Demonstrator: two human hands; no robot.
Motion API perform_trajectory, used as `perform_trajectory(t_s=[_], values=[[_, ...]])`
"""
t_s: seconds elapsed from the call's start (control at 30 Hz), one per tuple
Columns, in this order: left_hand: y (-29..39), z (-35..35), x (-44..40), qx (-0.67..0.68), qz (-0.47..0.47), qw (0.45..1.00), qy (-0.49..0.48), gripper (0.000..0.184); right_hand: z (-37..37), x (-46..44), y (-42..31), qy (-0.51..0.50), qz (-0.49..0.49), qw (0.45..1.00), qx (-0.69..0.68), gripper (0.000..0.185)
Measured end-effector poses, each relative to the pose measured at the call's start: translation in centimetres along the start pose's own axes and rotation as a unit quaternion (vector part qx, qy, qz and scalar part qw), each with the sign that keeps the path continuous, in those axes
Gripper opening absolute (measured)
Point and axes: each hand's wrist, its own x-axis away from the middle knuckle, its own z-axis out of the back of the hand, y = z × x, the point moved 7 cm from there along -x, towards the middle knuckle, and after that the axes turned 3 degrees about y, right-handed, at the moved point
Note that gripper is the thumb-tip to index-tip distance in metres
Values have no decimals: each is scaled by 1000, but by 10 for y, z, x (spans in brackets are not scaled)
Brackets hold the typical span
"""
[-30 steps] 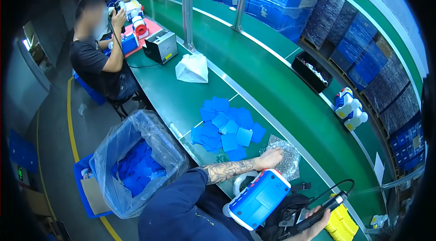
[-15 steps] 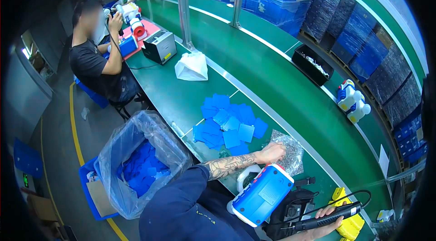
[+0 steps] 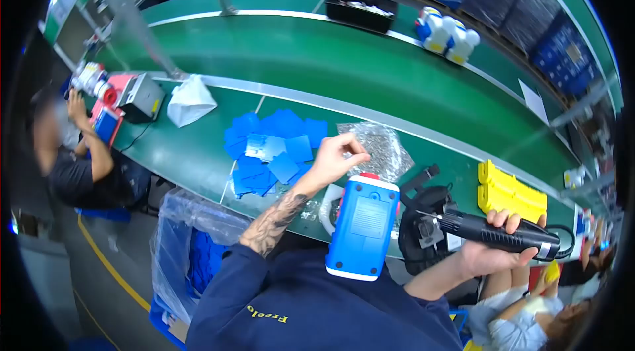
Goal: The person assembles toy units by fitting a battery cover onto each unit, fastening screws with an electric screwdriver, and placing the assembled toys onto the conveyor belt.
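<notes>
My right hand (image 3: 493, 252) is wrapped round a black electric screwdriver (image 3: 489, 231), its thin bit pointing left. My left hand (image 3: 340, 158) is in the air with thumb and fingertips pinched together; whatever they hold is too small to make out. Just beyond it lies a clear plastic bag (image 3: 387, 153) of many small metallic pieces. Below the left hand, close to my chest, a blue device with white edges (image 3: 364, 222) shows its underside, with a dark round spot near each corner. A white curved part (image 3: 327, 209) shows beside it.
Blue square sheets (image 3: 284, 146) are piled left on the green bench (image 3: 211, 133). A black bag (image 3: 423, 225) and yellow cases (image 3: 509, 192) stand right. A lined bin (image 3: 172, 232) is lower left. One person (image 3: 86, 159) sits left, another (image 3: 522, 318) lower right.
My view has turned to the right. My left hand has lifted off the bag of small pieces, fingers pinched. The screwdriver in my right hand has come up and nearer the blue device.
</notes>
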Motion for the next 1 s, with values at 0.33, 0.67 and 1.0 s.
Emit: perform_trajectory(t_s=[0.33,0.67,1.0], values=[[99,-7,38,43,-118,991,-51,29,-77,34,6,-127,48,984,-116,68],[115,-11,54,98,-144,982,-70,36,-96,44,8,-166,33,974,-153,67],[117,-13,56,68,-145,984,-81,37,-98,47,9,-197,11,971,-134,69]])
